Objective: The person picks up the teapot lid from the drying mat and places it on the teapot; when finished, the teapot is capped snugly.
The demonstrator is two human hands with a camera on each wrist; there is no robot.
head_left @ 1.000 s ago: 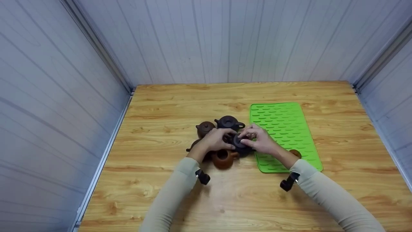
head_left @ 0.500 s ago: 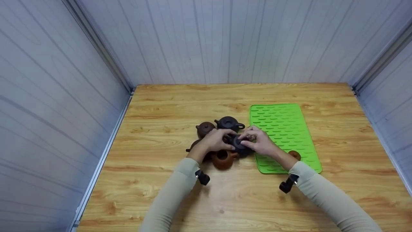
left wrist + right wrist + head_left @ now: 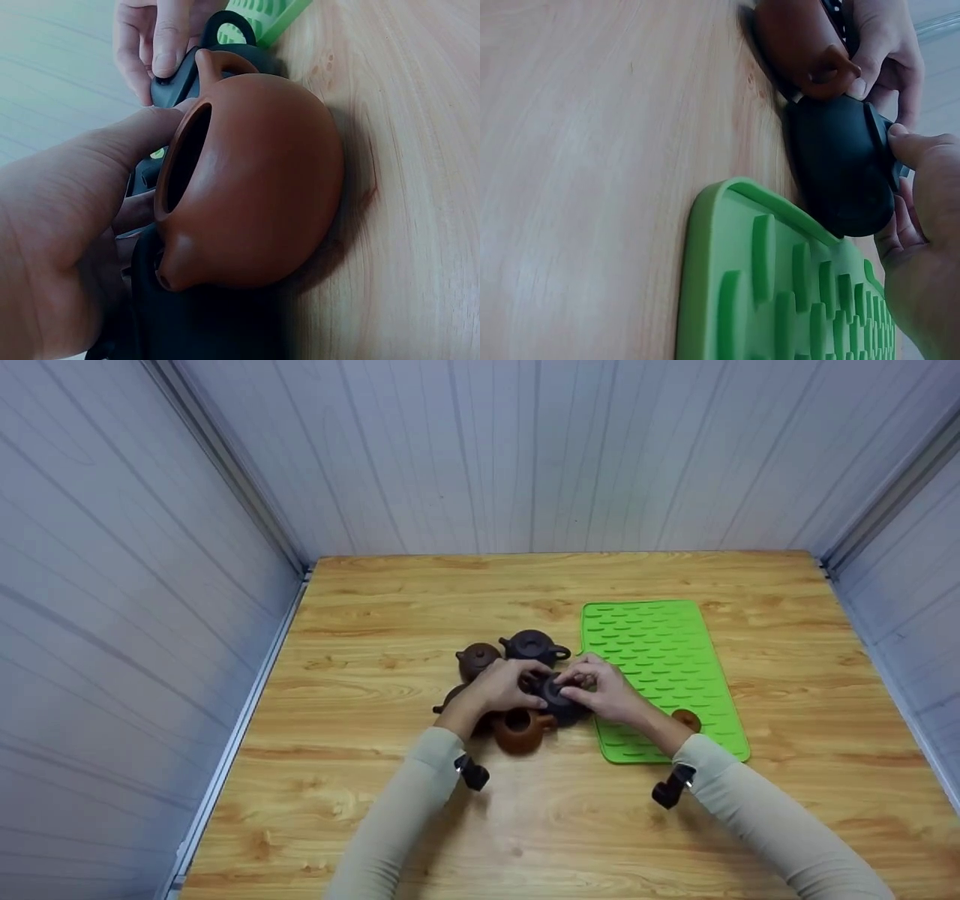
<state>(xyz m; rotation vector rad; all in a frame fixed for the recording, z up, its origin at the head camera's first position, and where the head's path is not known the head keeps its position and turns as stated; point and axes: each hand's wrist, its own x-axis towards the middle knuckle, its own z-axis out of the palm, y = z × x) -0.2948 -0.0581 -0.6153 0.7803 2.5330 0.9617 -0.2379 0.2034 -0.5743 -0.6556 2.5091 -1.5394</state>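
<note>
Between the two hands stands a black teapot with a flat black lid on top. My left hand holds the teapot on its left side, thumb at the near edge and fingers curved round behind. The lid's edge is pinched by thumb and fingers of my right hand, also seen in the right wrist view. Just below my left hand sits an orange-brown teapot, its mouth uncovered and its handle close against the black teapot.
A dark brown teapot and another black teapot stand behind the left hand. One more dark teapot is partly hidden under the left wrist. On the right lies a green ridged mat, bearing a small orange-brown lid.
</note>
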